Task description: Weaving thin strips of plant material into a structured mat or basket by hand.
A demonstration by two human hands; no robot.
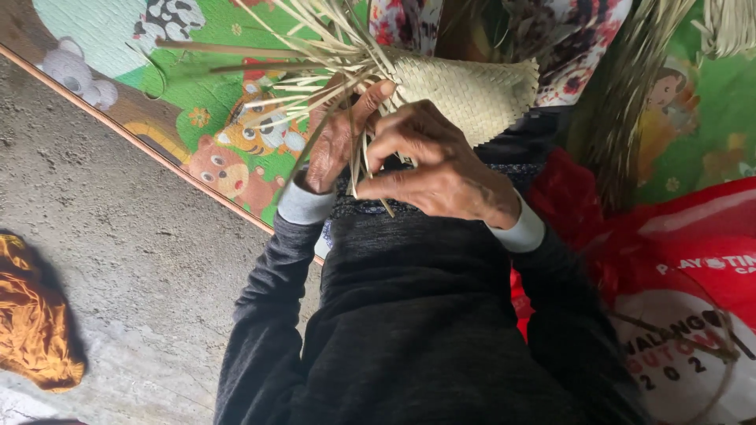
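The right hand [441, 169] is curled over the near edge of a half-woven palm-leaf mat piece [465, 90], its fingers bent inward and pinching a few thin leaf strips [364, 169] that hang down toward the lap. The left hand [335, 142] is closed around the same bundle from the other side, thumb raised against the weave; most of its palm is hidden behind the strips, so exactly how many it holds cannot be made out. The two hands touch at the fingertips, right where the finished weave ends.

The woven piece sits just above the hands, tight and pale, held over the person's lap. From its left edge loose unwoven strips [268, 59] fan out toward the upper left, some dark and in shadow. Both wrists show light cuffs under dark grey sleeves [268, 315].

Under the work lies a children's play mat [213, 118] with cartoon animals on green, its edge running diagonally over a bare concrete floor [118, 236]. An orange cloth [31, 315] lies on the floor at the left, partly cut off by the frame. At the right a red plastic bag [677, 260] with white print is cut off too. A floral cloth [567, 39] at the top is blurred and partly hidden.
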